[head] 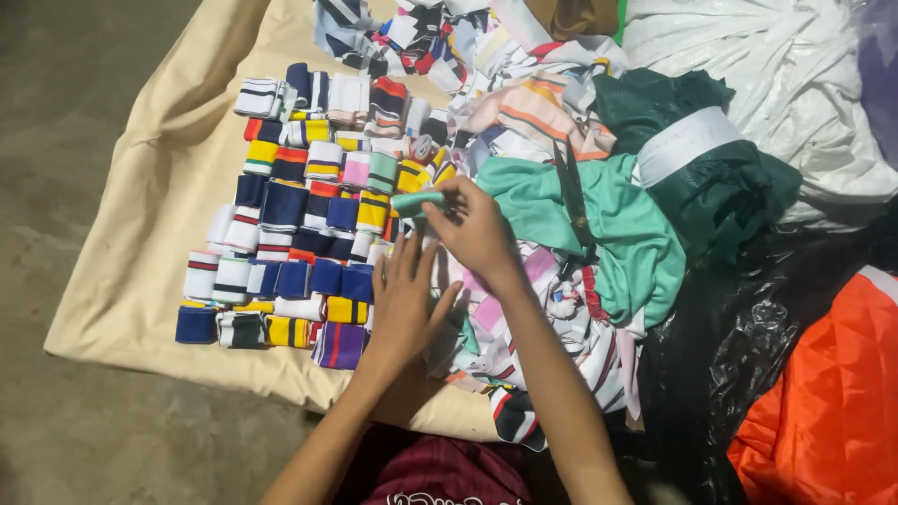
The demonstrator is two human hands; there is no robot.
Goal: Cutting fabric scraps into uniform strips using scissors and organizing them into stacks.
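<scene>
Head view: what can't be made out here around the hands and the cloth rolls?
- Mint-green roll: its right end is hidden by the right hand, so its length is unclear.
- Left hand: the palm faces down, so what it presses on is hidden.
- Scissors: the handles merge into the loose cloth pile; dark and blurred.
- Orange fabric: cut off by the right and bottom edges.

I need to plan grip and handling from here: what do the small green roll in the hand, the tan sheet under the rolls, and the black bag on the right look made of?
The green roll, pinched by the right hand, looks like soft matte knit fabric, folded limp. The tan sheet seems woven cloth: dull, softly creased. The black bag looks like thin plastic film, glossy with sharp crinkles.
</scene>
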